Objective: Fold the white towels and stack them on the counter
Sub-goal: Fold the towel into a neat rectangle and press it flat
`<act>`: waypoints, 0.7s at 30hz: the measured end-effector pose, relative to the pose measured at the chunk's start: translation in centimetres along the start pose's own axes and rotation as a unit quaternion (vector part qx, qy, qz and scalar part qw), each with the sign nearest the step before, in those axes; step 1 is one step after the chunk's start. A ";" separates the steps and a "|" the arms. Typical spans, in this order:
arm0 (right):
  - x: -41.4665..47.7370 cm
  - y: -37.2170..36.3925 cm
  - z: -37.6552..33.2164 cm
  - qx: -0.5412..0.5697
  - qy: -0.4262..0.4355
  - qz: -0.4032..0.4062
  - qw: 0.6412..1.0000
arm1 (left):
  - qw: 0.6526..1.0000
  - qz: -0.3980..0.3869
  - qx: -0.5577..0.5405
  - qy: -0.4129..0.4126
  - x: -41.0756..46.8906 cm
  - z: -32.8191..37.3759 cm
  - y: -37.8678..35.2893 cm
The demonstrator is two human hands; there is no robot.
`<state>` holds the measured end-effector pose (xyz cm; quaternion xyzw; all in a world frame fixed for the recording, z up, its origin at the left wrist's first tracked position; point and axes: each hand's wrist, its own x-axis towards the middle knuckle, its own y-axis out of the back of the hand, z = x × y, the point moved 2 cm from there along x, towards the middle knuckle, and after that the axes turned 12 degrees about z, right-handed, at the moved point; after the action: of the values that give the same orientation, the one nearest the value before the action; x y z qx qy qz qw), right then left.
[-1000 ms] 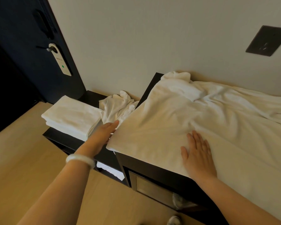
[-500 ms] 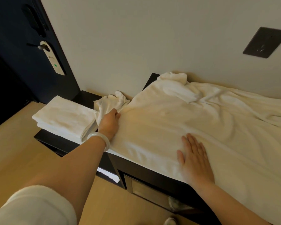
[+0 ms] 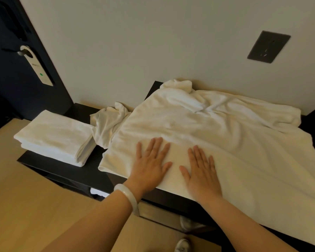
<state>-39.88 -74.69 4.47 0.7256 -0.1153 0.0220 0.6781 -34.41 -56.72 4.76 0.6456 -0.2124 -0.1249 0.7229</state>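
Note:
A large white towel lies spread and wrinkled over the dark counter, its near edge hanging over the front. My left hand and my right hand rest flat on it side by side near the front edge, fingers spread, holding nothing. A stack of folded white towels sits on the lower dark shelf to the left. Between the stack and the big towel lies a small crumpled white towel.
A pale wall rises behind the counter, with a dark wall plate at the upper right. A dark door with a hanging tag stands at the left. Wooden floor lies below. A shoe shows at the bottom.
My left hand has come away from the towel's left corner and now lies flat beside my right hand. The view has shifted slightly right.

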 end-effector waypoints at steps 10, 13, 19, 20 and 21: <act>-3.3 5.3 7.4 0.209 -0.153 0.070 0.963 | 0.994 0.091 0.006 -0.069 0.5 2.5 3.0; -3.6 5.2 12.0 0.137 -0.167 0.054 0.975 | 0.994 0.051 -0.028 -0.095 4.0 3.9 1.1; -3.9 3.5 13.2 0.065 -0.107 -0.011 0.992 | 0.991 0.095 -0.043 -0.081 4.5 4.4 -1.7; -3.9 3.4 13.3 0.056 -0.109 -0.009 0.992 | 0.990 0.110 -0.047 -0.075 4.4 4.6 -1.5; -4.0 3.4 13.4 0.048 -0.109 -0.008 0.993 | 0.988 0.122 -0.057 -0.072 4.4 5.3 -1.1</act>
<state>-46.08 -87.56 5.99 0.7566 -0.1813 -0.0570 0.6257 -32.89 -63.54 4.68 0.5617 -0.3340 -0.0937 0.7511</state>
